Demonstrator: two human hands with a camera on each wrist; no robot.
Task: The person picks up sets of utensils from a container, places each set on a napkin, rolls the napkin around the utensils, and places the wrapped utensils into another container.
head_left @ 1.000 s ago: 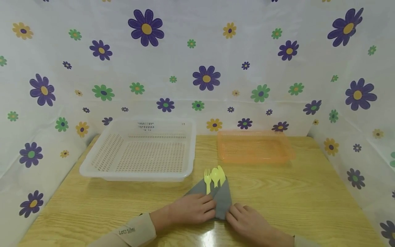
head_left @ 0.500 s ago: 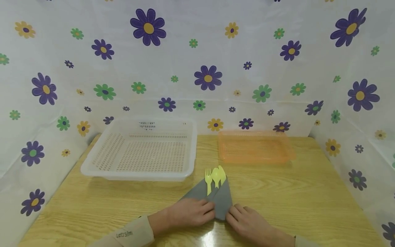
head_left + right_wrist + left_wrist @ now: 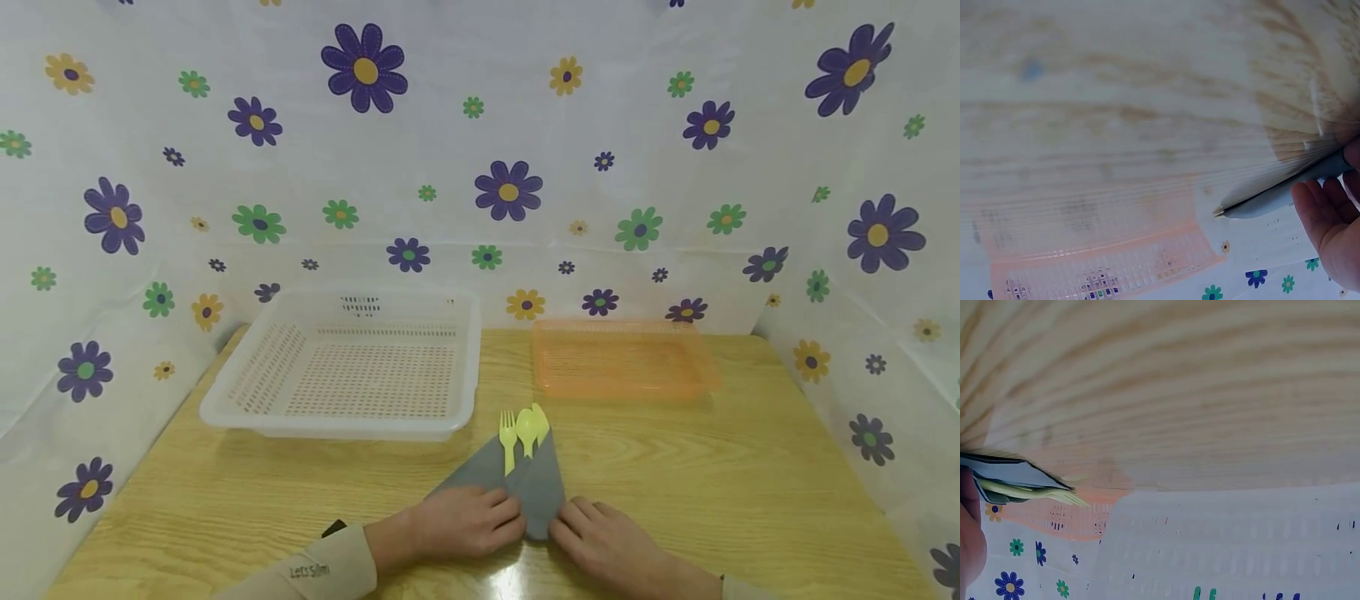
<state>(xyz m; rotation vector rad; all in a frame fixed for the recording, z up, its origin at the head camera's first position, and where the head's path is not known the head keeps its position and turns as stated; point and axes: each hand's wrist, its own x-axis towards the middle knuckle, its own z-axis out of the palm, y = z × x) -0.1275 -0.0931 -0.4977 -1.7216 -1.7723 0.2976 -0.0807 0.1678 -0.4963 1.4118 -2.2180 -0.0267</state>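
A grey napkin (image 3: 542,492), folded to a pointed pocket, lies on the wooden table. From its top stick a yellow-green plastic fork (image 3: 507,433), spoon (image 3: 527,427) and knife (image 3: 541,421), side by side, their lower ends hidden in the folds. My left hand (image 3: 468,521) grips the napkin at the lower left, covering part of it. At the lower right edge my right hand (image 3: 603,537) pinches the cloth with bent fingers. The left wrist view shows the napkin (image 3: 1016,474) side-on, with the fork tines (image 3: 1071,498) poking out.
A white perforated basket (image 3: 345,429) stands at the back left of the table (image 3: 712,475). To its right sits a shallow orange basket (image 3: 626,387). A flower-print cloth (image 3: 420,142) encloses the back and both sides.
The left hand shifts slightly down along the napkin, baring more of its front fold. My right hand keeps its place at the right edge, and the cutlery stays in the pocket.
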